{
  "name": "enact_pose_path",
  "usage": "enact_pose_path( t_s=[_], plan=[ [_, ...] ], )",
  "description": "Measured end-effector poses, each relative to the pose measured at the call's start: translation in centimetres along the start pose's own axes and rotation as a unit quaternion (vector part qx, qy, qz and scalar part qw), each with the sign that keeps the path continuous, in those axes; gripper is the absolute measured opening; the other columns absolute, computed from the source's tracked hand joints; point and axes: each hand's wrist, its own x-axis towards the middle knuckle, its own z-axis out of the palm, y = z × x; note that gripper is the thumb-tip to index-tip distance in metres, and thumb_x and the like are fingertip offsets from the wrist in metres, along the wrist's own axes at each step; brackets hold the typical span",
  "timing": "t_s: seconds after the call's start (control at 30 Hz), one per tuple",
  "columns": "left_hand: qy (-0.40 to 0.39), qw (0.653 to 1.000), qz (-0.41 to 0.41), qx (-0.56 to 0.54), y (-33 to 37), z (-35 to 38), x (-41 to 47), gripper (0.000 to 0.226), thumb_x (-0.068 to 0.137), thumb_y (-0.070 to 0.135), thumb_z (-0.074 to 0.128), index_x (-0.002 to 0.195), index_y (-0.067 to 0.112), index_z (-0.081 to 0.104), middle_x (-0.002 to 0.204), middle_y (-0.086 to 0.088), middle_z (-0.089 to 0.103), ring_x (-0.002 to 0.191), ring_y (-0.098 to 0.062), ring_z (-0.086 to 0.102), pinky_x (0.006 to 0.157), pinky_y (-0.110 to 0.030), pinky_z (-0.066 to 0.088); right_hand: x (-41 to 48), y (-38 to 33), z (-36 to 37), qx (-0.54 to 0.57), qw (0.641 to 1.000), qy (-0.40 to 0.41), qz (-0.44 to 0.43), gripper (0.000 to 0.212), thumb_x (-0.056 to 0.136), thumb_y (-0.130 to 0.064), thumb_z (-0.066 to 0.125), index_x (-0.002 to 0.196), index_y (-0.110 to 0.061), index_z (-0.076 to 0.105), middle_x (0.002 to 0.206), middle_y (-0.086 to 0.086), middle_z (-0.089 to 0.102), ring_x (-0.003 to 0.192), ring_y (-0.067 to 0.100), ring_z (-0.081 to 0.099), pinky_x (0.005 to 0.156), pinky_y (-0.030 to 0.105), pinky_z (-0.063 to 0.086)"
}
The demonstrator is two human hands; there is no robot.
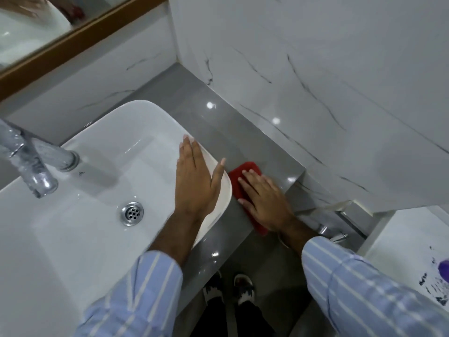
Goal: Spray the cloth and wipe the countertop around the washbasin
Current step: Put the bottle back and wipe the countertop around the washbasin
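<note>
A red cloth point(245, 167) lies flat on the grey countertop point(194, 103) just right of the white washbasin point(80, 215). My right hand point(264, 203) presses flat on the cloth with fingers spread, covering most of it. My left hand point(196, 181) rests open, palm down, on the basin's right rim, holding nothing. No spray bottle shows in the frame.
A chrome tap point(31, 161) stands at the basin's left, with the drain point(132, 213) in the bowl. White marble wall panels close in the counter at the back and right. A wood-framed mirror point(80, 37) hangs above. A chrome fitting point(332, 233) sits below the counter edge.
</note>
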Motion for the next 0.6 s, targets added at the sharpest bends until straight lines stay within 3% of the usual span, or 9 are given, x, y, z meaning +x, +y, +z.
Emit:
enact_pose_path(
  t_s=[0.07,0.13,0.3,0.43,0.6],
  plan=[
    [-0.025,0.999,-0.017,-0.020,-2.3,-2.0,-4.7,0.088,0.102,0.069,0.020,0.167,0.014,-0.001,0.174,0.003,-0.012,0.159,-0.010,-0.013,0.131,-0.035,0.002,0.6,0.9,-0.1,-0.037,0.999,0.000,-0.021,0.073,0.108,-0.057,0.036,0.165,-0.011,0.026,0.174,0.008,0.020,0.161,0.023,0.007,0.131,0.038,-0.010],
    [-0.041,0.998,-0.044,0.005,-5.6,-3.5,-10.1,0.086,0.101,0.071,0.013,0.167,0.017,0.001,0.174,0.008,-0.011,0.158,-0.004,-0.013,0.130,-0.033,0.000,1.0,1.0,0.5,-0.024,1.000,0.000,-0.015,0.077,0.108,-0.056,0.038,0.166,-0.009,0.018,0.175,0.009,0.015,0.161,0.022,0.002,0.128,0.032,-0.017],
    [-0.059,0.981,-0.171,0.077,-13.4,-6.2,-19.0,0.110,0.088,0.084,-0.001,0.166,0.010,0.018,0.175,0.001,0.008,0.159,-0.008,-0.001,0.131,-0.039,0.006,-0.6,-3.9,2.1,0.049,0.999,-0.002,0.007,0.081,0.108,-0.059,0.033,0.167,-0.009,0.008,0.177,0.010,0.008,0.163,0.026,-0.001,0.133,0.047,0.008],
    [-0.033,0.981,-0.172,0.083,-13.6,-6.1,-20.1,0.092,0.096,0.070,0.009,0.166,0.012,0.023,0.173,0.003,0.017,0.159,-0.009,0.007,0.130,-0.035,0.007,-4.0,-10.8,4.3,0.076,0.994,-0.001,0.082,0.088,0.105,-0.069,0.021,0.167,-0.011,-0.001,0.177,0.009,0.001,0.164,0.028,-0.004,0.133,0.044,0.005],
    [-0.026,0.982,-0.169,0.078,-14.3,-6.2,-20.2,0.077,0.106,0.062,0.019,0.166,0.014,0.025,0.173,0.002,0.019,0.160,-0.012,0.009,0.128,-0.033,0.007,-3.7,-9.1,4.3,0.043,0.991,0.048,0.118,0.080,0.107,-0.056,0.030,0.166,-0.003,0.015,0.175,0.017,0.015,0.163,0.033,0.009,0.132,0.049,0.013]
  ],
)
